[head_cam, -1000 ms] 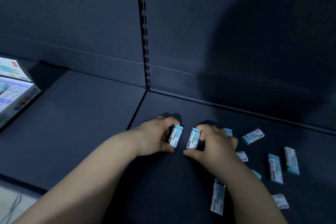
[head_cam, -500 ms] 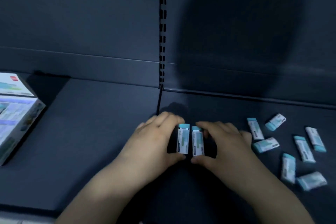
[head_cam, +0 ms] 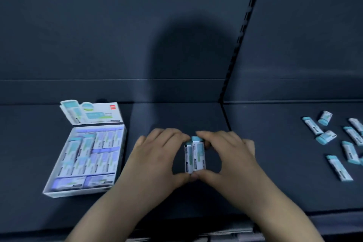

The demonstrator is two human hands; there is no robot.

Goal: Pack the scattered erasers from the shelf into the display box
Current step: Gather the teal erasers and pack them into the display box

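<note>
Dark back panel (head_cam: 117,25) fills the top, beyond both hands. Dark shelf (head_cam: 29,143) runs under them, in two sections; the seam lies just beyond the right hand. Slotted upright (head_cam: 241,31) rises from that seam, leaning right in view.

Display box (head_cam: 78,192) sits flat on the shelf to the left of the left hand, near it but not touching. Its printed lid flap (head_cam: 98,114) stands up at the far edge. Packed erasers (head_cam: 86,155) lie in rows inside and fill most of it; blurry, count unclear.

Left hand (head_cam: 157,155) and right hand (head_cam: 231,159) meet mid-frame, low over the left shelf section. Fingers of each curl in, fingertips at the far end and thumbs at the near end of an eraser pair (head_cam: 194,155). Thumb tips touch. Both hands pinch the pair between them, the two erasers side by side with teal caps away from the person. Cannot tell if the pair touches the shelf.

Loose erasers (head_cam: 326,137) lie scattered on the right shelf section, well to the right of the right hand, at mixed angles, some cut by the frame edge.
</note>
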